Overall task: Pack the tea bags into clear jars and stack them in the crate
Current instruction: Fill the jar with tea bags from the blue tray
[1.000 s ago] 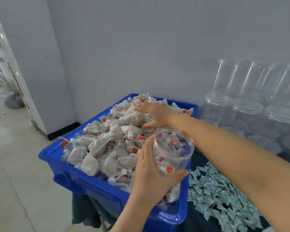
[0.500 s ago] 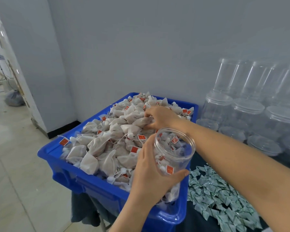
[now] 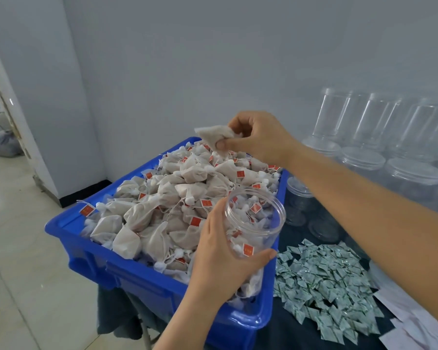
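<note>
I see the right hand [image 3: 261, 137] pinching one tea bag [image 3: 214, 135] between thumb and curled fingers, raised above the far edge of the blue crate [image 3: 142, 276]. The left hand [image 3: 223, 258] grips the open clear jar [image 3: 257, 221], part filled, at the crate's near right corner, mouth tilted up and away from me. The jar lies below and nearer me than the bag, so I judge the right hand must carry it down and back. The bag's long axis runs left to right.

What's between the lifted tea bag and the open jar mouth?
Head view: only the heap of tea bags in the blue crate lies below the path from the right hand's tea bag to the jar in the left hand.
</note>
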Motion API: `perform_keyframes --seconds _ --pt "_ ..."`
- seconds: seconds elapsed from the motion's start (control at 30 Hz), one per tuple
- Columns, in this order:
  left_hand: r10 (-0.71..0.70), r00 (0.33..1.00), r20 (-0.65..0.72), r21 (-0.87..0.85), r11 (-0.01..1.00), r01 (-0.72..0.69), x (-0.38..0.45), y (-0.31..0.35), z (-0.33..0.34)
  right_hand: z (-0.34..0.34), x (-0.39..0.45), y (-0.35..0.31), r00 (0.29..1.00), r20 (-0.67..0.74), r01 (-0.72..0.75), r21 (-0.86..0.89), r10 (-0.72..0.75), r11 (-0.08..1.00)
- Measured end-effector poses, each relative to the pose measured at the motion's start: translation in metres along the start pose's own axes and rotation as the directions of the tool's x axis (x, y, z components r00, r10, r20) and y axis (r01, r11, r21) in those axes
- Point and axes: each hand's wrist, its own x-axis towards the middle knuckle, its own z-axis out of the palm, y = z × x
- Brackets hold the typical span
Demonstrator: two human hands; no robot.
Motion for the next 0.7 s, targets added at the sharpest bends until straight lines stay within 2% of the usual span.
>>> perform_keyframes --seconds 0.23,0.37,0.57,0.63,0.7 --pt "-0.019 1.000 -0.007 0.002 1.000 0.019 0.001 -0.003 0.001 -0.031 -0.031 -0.035 0.995 0.038 -0.098 0.275 0.091 0.957" --pt "-0.012 1.000 -0.017 0.019 1.000 0.012 0.001 -0.002 0.001 -0.036 -0.054 -0.033 0.984 0.092 -0.178 0.371 0.155 0.911" --pt "0.023 0.999 -0.045 0.015 1.000 -0.022 0.000 0.002 -0.001 -0.029 -0.083 -0.020 0.951 0.216 -0.285 0.340 0.221 0.896" --pt "0.024 0.999 -0.044 0.009 1.000 -0.023 0.000 0.003 -0.001 -0.028 -0.088 -0.017 0.941 0.257 -0.286 0.265 0.218 0.921" --pt "0.014 0.999 -0.039 0.002 1.000 -0.014 0.000 0.003 0.000 -0.029 -0.091 -0.016 0.943 0.248 -0.257 0.114 0.223 0.960"
